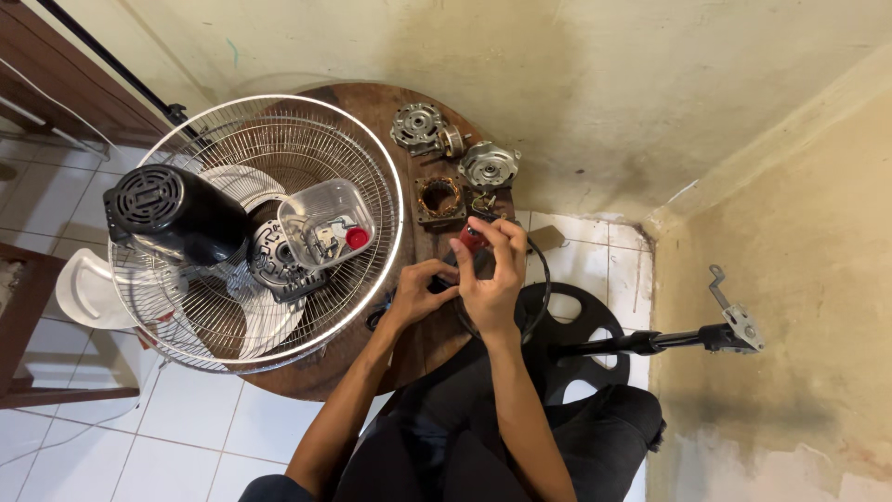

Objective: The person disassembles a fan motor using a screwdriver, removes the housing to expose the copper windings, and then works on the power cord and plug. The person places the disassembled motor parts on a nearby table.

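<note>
My right hand (pixel 494 270) curls shut around a small dark part with a red end (pixel 471 238), held just above the round wooden table (pixel 372 102); my left hand (pixel 426 288) pinches closed on its lower end. I judge the teardown well along: two silver metal motor end caps (pixel 418 127) and the square copper-wound stator (pixel 439 199) lie apart, and the black motor housing (pixel 175 212) rests on the wire fan guard (pixel 214 121). Reassembly remains.
</note>
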